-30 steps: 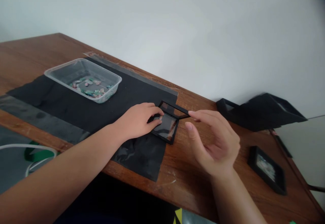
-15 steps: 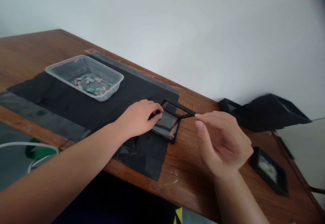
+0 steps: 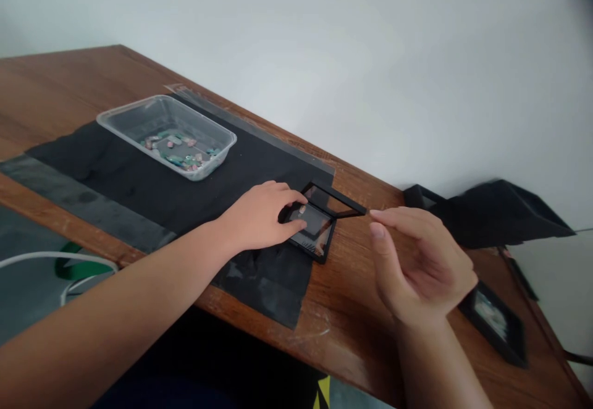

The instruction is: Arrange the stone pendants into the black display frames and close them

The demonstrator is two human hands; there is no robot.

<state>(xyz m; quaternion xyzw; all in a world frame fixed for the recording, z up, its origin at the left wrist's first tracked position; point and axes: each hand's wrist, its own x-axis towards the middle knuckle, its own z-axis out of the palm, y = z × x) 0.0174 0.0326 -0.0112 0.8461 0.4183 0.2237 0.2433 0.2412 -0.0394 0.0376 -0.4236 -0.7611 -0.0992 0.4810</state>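
A small black display case [image 3: 319, 236] lies open at the edge of the black cloth [image 3: 139, 186], its lid [image 3: 336, 200] raised at the back. My left hand [image 3: 259, 217] rests on the case, thumb and forefinger pinched around a small pale stone [image 3: 302, 209] on the clear film. My right hand [image 3: 417, 261] hovers to the right of the case, fingers loosely curved and apart. Its forefinger tip is at the lid's right corner; whether it touches is unclear. It holds nothing.
A clear plastic tub [image 3: 139, 118] with several green and pink stones [image 3: 183, 149] stands on the cloth at the back left. A closed black case [image 3: 495, 322] lies on the wooden table [image 3: 343, 322] at right; dark cases [image 3: 491, 211] are piled by the wall.
The view has shifted so everything sits further right. My left fingers have moved the small stone further onto the film. My right hand has drawn back slightly to the right of the lid.
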